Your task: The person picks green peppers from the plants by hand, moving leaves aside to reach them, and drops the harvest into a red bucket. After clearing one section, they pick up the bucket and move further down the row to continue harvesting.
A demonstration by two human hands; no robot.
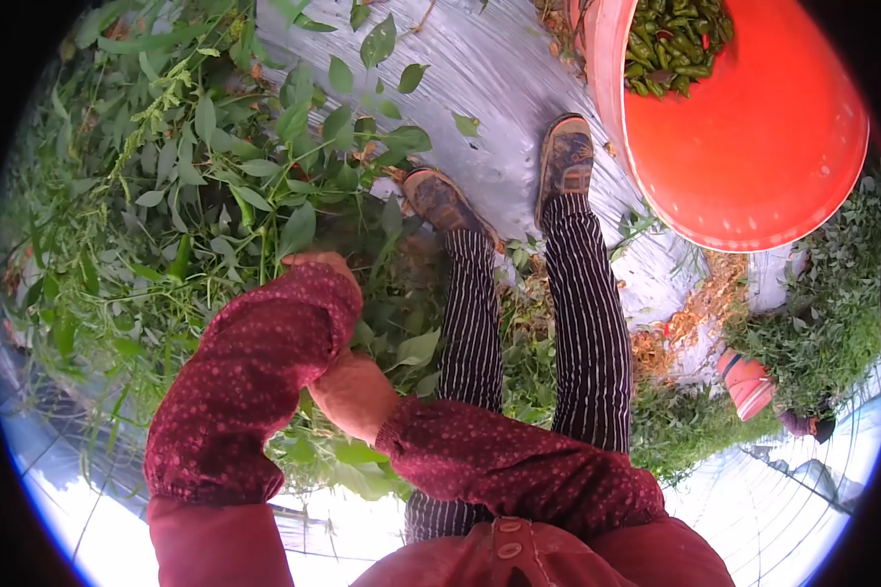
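My left hand [315, 260] reaches into the leafy plant [215, 166], well apart from the orange bucket [754, 157]. Sleeve and leaves hide its grip, so I cannot tell its state. My right hand [354, 393], on the same side of the bucket, shows only its back, its grip likewise hidden. Green peppers [675, 44] lie inside the bucket.

The left hand [315, 260] is mostly hidden by sleeve [255, 372] and leaves [294, 230]. Fingers of the right hand [354, 393] lie behind that sleeve; grip indeterminate.
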